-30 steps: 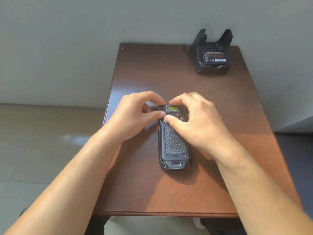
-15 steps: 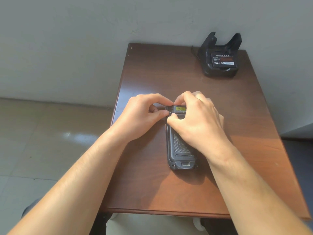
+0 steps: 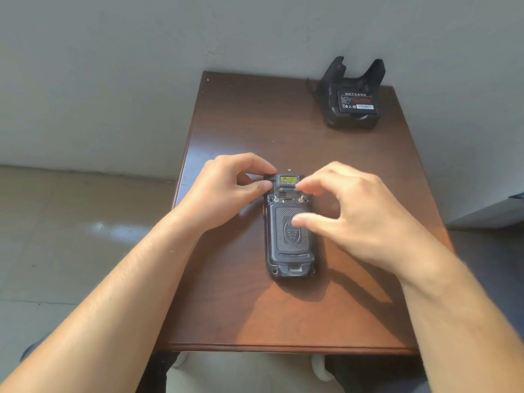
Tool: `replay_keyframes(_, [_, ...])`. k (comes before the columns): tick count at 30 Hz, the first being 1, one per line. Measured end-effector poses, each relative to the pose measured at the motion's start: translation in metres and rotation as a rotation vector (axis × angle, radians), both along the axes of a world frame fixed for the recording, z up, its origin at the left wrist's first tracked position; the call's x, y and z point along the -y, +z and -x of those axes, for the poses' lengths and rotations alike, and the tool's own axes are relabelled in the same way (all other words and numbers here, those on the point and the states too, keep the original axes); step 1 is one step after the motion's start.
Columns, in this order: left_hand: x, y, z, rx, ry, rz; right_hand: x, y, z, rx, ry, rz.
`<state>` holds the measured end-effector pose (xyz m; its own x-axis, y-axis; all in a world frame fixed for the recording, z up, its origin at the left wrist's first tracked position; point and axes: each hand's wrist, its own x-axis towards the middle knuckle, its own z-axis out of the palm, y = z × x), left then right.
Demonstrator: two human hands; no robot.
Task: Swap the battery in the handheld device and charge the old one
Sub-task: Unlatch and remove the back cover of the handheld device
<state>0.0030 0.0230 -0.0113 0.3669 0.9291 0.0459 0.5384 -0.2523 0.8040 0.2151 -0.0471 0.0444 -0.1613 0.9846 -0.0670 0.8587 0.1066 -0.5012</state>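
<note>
A black handheld device lies face down in the middle of the brown table, its textured back cover on and two small latches showing near its top. My left hand pinches the device's top left corner with thumb and forefinger. My right hand hovers over the device's right side, fingers spread, thumb above the back cover, holding nothing. A black charging cradle stands at the table's far right corner with a spare battery lying in it, label up.
A grey wall runs directly behind the table. Tiled floor lies to the left. The table's front edge is close to my body, and white chair parts show beneath it.
My right hand has lifted off the top of the device and opened, uncovering the two latches. My left hand still grips the top left corner. The camera view shifted slightly.
</note>
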Motion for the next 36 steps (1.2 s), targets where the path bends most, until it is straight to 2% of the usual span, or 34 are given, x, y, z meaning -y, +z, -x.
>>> replay_keyframes(3, [0.001, -0.001, -0.001, 0.014, 0.015, -0.007, 0.014, 0.011, 0.0, 0.15, 0.164, 0.148])
replay_keyframes(5, [0.002, -0.002, -0.001, 0.024, 0.023, -0.002, 0.017, 0.014, 0.005, 0.222, 0.189, 0.182])
replay_keyframes(17, [0.001, -0.004, -0.003, 0.034, 0.029, 0.029, 0.0, 0.013, 0.024, 0.245, 0.068, 0.284])
replay_keyframes(30, [0.0, -0.002, -0.003, 0.045, 0.022, 0.039, 0.003, 0.006, 0.024, 0.129, 0.065, 0.223])
replay_keyframes(36, [0.001, -0.001, -0.002, 0.054, 0.015, 0.063, 0.0, -0.002, 0.006, -0.151, 0.064, 0.052])
